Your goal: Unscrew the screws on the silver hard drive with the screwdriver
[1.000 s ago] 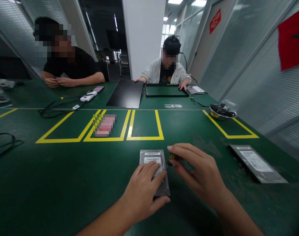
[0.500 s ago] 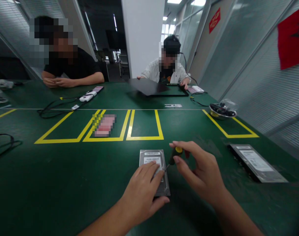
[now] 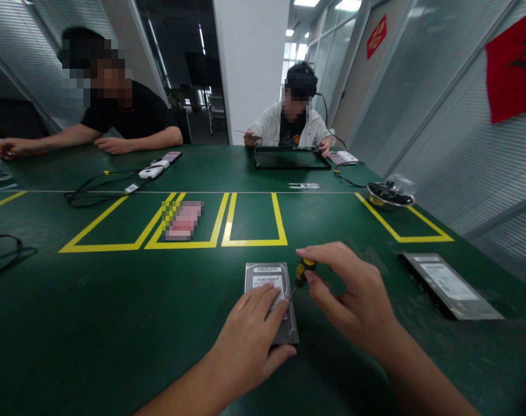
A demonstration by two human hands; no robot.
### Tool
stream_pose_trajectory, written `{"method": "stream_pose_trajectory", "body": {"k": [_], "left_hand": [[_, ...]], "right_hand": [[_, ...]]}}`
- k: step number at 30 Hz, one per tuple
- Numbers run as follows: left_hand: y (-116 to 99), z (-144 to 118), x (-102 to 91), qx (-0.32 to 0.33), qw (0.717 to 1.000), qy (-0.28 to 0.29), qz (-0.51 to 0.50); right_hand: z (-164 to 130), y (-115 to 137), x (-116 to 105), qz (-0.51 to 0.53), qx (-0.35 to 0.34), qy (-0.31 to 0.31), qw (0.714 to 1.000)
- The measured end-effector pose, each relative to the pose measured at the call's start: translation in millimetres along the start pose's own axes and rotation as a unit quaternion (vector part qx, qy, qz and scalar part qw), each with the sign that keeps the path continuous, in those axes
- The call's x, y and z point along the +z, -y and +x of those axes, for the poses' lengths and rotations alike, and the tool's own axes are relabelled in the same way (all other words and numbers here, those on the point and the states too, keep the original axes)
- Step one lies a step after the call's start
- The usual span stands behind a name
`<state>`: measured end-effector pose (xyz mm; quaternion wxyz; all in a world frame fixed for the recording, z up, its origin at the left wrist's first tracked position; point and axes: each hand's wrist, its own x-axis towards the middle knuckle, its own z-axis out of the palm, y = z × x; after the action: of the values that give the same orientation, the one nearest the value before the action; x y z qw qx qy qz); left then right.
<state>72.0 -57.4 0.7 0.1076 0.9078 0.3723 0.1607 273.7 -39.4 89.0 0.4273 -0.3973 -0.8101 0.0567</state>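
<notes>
A hard drive (image 3: pixel 266 275) with a white label lies on the green table, its short edge facing away. My left hand (image 3: pixel 254 330) rests over it, fingers across the label and thumb along the near right edge, holding it in place. Between thumb and forefinger, my right hand (image 3: pixel 353 297) grips the black-and-yellow handle of a small screwdriver (image 3: pixel 305 271). The screwdriver leans, its thin shaft reaching down to the drive's right side. Whether the tip sits in a screw is too small to tell.
Another hard drive (image 3: pixel 451 285) lies to the right. Beyond it stands a metal bowl (image 3: pixel 390 197) of dark items. Yellow tape (image 3: pixel 254 243) marks boxes on the table, one holding a blurred pink item (image 3: pixel 183 222). Across the table, two people sit, one at a black frame (image 3: pixel 293 166).
The screwdriver handle has turned in my right fingers; my left hand stays put. Across the table, one person has tilted a dark panel nearly edge-on, and the other has stretched an arm leftward.
</notes>
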Motion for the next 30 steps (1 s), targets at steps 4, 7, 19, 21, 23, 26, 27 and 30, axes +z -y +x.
{"method": "stream_pose_trajectory", "body": {"k": [4, 7, 19, 21, 23, 26, 27, 30], "left_hand": [[-1.3, 1.1, -1.5, -0.003, 1.000, 0.007, -0.004], [-1.0, 0.8, -0.8, 0.000, 1.000, 0.007, -0.006], [-0.6, -0.2, 1.1, 0.002, 1.000, -0.003, -0.002], [-0.5, -0.3, 1.0, 0.001, 1.000, -0.005, -0.005], [-0.6, -0.2, 0.6, 0.002, 1.000, -0.004, -0.008], [-0.8, 0.0, 0.0, 0.002, 1.000, -0.002, -0.008], [-0.8, 0.0, -0.1, 0.001, 1.000, -0.001, -0.008], [-0.2, -0.3, 0.2, 0.002, 1.000, -0.005, -0.008]], "right_hand": [[-2.0, -0.5, 5.4, 0.006, 0.011, -0.009, 1.000], [-6.4, -1.9, 8.6, 0.007, 0.014, -0.040, 0.999], [-17.6, -8.6, 13.7, 0.052, 0.037, -0.091, 0.994], [-17.8, -8.1, 14.8, 0.066, 0.036, -0.086, 0.993], [-18.1, -7.6, 15.6, 0.080, 0.035, -0.080, 0.993], [-19.1, -7.7, 16.8, 0.073, 0.035, -0.087, 0.993], [-19.5, -7.8, 17.1, 0.068, 0.036, -0.094, 0.993], [-20.1, -7.9, 17.7, 0.063, 0.038, -0.104, 0.992]]}}
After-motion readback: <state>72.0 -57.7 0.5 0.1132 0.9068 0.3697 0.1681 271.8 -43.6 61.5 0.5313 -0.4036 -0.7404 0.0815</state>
